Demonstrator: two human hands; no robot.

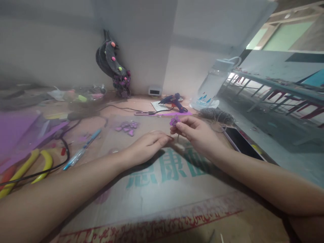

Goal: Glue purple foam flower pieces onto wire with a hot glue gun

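Note:
A small purple flower (174, 120) is pinched between the thumb and fingers of my right hand (197, 133), held above the middle of the work surface. A thin strand hangs below that hand. Just to the left, my left hand (152, 143) has its fingers closed together, their tips near the strand; whatever they pinch is too small to make out. Several purple petal-like pieces (128, 126) lie in a loose pile beyond my left hand. Under both hands spreads a pale sheet (152, 199) with green characters and a red patterned border.
A glue gun (174, 101) and small digital clock (155, 90) sit at the back. On the right are a water bottle (211, 84), grey yarn (217, 116) and phone (244, 145). Left are a pen (82, 150), yellow handles (47, 163) and purple sheets (19, 135). A grey crescent decoration (108, 60) leans on the wall.

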